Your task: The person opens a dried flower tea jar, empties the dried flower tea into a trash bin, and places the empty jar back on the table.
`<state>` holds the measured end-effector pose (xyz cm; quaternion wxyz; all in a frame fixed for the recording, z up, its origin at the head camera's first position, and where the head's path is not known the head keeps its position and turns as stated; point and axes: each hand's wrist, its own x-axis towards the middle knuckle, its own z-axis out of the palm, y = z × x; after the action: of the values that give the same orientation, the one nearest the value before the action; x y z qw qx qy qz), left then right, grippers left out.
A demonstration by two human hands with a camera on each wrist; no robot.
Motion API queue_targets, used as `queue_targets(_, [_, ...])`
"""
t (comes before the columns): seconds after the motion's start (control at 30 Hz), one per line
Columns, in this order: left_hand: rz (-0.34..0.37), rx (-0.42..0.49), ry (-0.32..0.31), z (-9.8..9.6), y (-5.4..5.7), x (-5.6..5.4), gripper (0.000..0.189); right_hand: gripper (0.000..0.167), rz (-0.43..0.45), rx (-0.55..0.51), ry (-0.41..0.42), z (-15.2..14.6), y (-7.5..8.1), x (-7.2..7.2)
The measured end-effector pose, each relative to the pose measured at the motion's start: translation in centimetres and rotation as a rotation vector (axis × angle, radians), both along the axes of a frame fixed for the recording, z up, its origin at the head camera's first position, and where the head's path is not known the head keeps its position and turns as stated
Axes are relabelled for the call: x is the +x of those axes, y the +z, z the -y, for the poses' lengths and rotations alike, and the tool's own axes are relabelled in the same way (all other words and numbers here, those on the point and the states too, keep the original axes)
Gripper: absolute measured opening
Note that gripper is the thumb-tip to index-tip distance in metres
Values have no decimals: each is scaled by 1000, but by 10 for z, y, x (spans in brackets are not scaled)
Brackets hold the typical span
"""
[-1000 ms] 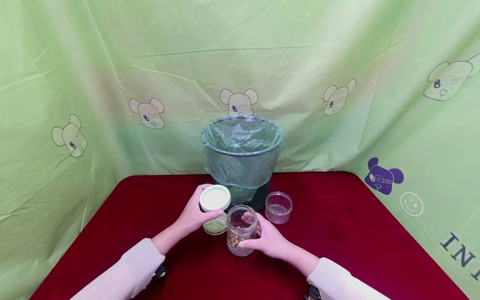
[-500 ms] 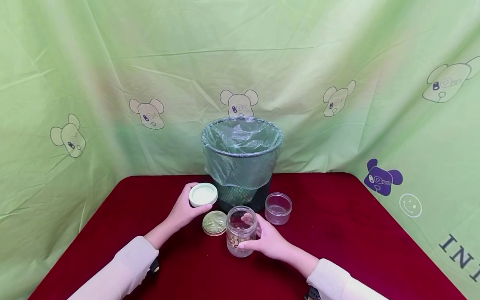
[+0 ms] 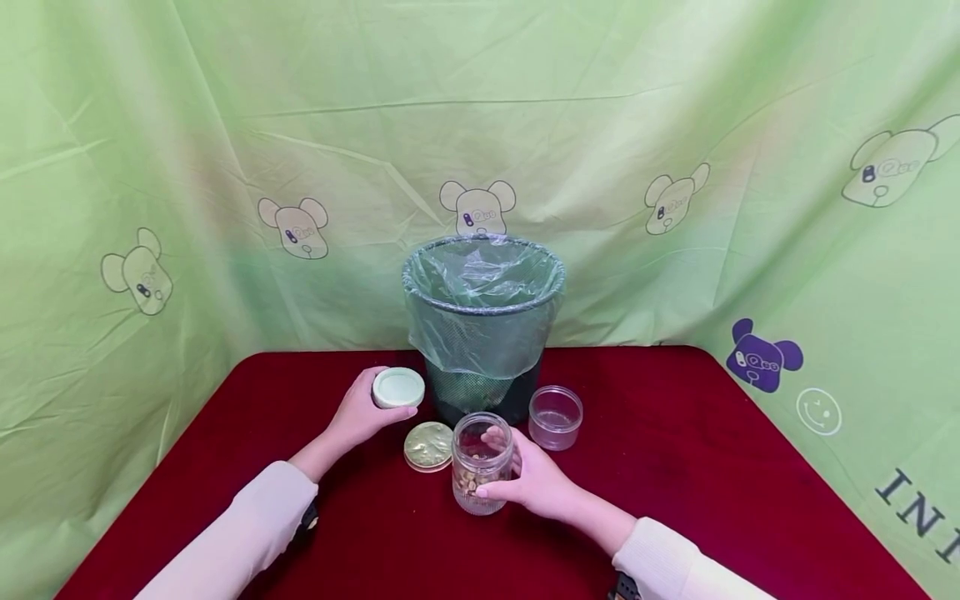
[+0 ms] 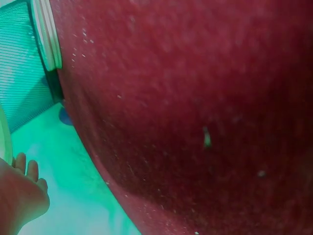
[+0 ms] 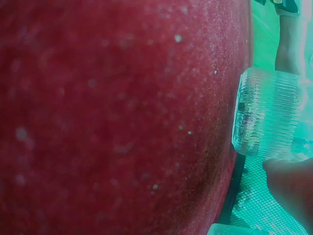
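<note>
In the head view my left hand [image 3: 358,417] grips a pale green round lid [image 3: 399,388], thumb on the near side. Whether the lid touches the tabletop I cannot tell. My right hand [image 3: 538,477] holds a clear ribbed jar [image 3: 467,458] upright by its right side. The jar is uncapped, with small brown pieces in its lower part. Between lid and jar lies a gold-coloured disc [image 3: 428,445], flat on the table. The right wrist view catches the jar's ribbed wall [image 5: 269,112]; in the left wrist view the lid's edge [image 4: 4,139] barely shows.
Behind the hands stands a dark mesh waste bin [image 3: 480,333] lined with a clear bag. A clear round tub [image 3: 556,417] sits right of it. Dark red cloth covers the table [image 3: 675,467], and a green printed curtain [image 3: 337,125] surrounds it.
My left hand has carried the pale green lid leftward, away from the jar, uncovering the gold-coloured disc. My right hand and the jar have hardly moved.
</note>
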<state>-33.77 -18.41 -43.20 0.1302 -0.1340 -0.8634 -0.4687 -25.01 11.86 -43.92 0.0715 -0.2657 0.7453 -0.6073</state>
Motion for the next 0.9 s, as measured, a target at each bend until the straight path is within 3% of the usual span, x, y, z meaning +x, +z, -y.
queue_targets(0.47, [45,-119,66,-1,-20,-22,70,73,13,3,-13,2,0,1])
queue_targets(0.9, [71,-222,46,-5,-20,-26,74,74,16,17,-24,2,2,2])
